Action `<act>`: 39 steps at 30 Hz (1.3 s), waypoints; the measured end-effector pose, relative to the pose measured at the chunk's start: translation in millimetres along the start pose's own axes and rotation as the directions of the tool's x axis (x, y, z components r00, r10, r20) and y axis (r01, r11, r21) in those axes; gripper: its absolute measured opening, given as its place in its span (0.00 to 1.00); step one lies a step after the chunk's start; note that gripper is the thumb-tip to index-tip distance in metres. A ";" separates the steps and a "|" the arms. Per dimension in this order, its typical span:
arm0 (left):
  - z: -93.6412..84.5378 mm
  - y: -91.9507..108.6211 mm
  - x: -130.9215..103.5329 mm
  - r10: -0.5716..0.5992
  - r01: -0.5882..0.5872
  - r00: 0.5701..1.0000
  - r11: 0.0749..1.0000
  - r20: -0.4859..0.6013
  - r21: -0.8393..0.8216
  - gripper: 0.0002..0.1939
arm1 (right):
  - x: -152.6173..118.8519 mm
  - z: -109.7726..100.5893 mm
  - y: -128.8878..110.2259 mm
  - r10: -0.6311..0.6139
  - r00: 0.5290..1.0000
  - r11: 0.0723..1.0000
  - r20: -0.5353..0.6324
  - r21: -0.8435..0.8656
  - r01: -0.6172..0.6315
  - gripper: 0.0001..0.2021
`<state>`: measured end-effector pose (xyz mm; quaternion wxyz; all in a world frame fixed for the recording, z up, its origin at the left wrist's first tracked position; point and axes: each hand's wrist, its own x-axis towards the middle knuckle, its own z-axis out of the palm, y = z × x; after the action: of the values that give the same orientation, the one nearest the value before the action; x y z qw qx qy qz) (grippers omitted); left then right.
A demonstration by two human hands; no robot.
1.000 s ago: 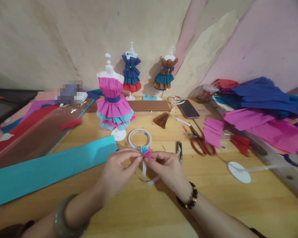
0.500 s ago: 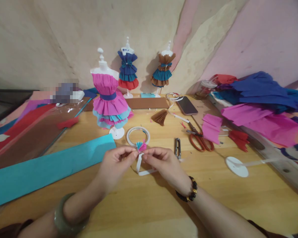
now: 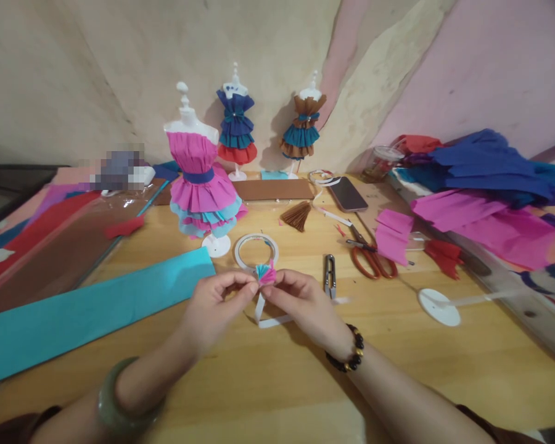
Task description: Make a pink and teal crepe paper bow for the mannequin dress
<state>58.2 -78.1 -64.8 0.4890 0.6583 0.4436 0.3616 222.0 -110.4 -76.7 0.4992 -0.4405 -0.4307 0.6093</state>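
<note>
A small pleated piece of pink and turquoise paper (image 3: 266,273) is pinched at its base between both hands. My left hand (image 3: 222,302) holds it from the left with thumb and forefinger. From the right, my right hand (image 3: 303,302) pinches the same piece. A white tape strip (image 3: 272,322) hangs in a loop below the fingertips; which hand holds it is hidden. Just behind the hands lies a roll of tape (image 3: 237,248). A dress form in a pink and turquoise ruffled dress (image 3: 194,179) stands behind to the left.
Turquoise paper (image 3: 97,308) lies at left. Orange-handled scissors (image 3: 372,262), thread snips (image 3: 330,277), a phone (image 3: 348,194) and a white disc (image 3: 439,307) are at right. Two smaller dressed forms (image 3: 235,126) (image 3: 301,132) stand by the wall; coloured paper (image 3: 494,172) is heaped at far right.
The pink and turquoise piece has turned slightly and shows a little more pink between the fingertips. Both hands keep their pinch, and the view has shifted slightly.
</note>
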 end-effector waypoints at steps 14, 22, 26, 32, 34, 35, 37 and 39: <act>-10.2 0.1 12.4 -0.100 0.105 0.994 0.990 0.053 -0.090 0.09 | -0.8 -8.1 -1.9 0.031 0.989 0.997 0.145 0.064 -0.040 0.16; -11.2 -5.1 14.8 -0.139 0.163 0.978 0.974 0.153 -0.157 0.13 | 0.6 -6.5 -2.8 0.054 0.994 0.986 0.097 0.150 -0.069 0.06; -7.8 -11.4 11.7 -0.155 0.188 0.973 0.962 0.173 -0.198 0.11 | 2.1 -1.6 -2.5 0.051 0.999 0.995 -0.002 0.087 -0.050 0.08; -5.9 -10.9 9.8 -0.128 0.155 0.977 0.976 0.173 -0.154 0.11 | 2.5 -0.9 -2.6 0.039 0.999 0.999 -0.021 0.014 -0.039 0.10; -6.8 -8.1 9.6 -0.090 0.115 0.979 0.984 0.183 -0.133 0.09 | 2.9 -2.4 -1.7 0.041 0.999 0.999 -0.019 0.016 -0.041 0.10; -7.6 -6.6 9.6 -0.068 0.092 0.980 0.988 0.189 -0.121 0.09 | 3.1 -3.3 -1.2 0.045 0.999 0.999 -0.015 0.017 -0.044 0.09; -9.5 -3.4 9.6 -0.032 0.051 0.977 0.995 0.211 -0.086 0.08 | 3.4 -5.6 -0.7 0.051 0.999 0.998 -0.003 0.020 -0.051 0.09; -11.7 -0.1 9.9 -0.019 0.029 0.969 0.999 0.246 -0.037 0.08 | 3.2 -7.7 -1.5 0.061 0.998 0.998 0.017 0.019 -0.061 0.08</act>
<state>50.9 -65.0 -61.5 0.5574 0.6828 0.3802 0.2803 229.5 -106.4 -77.5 0.4811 -0.4437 -0.4153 0.6318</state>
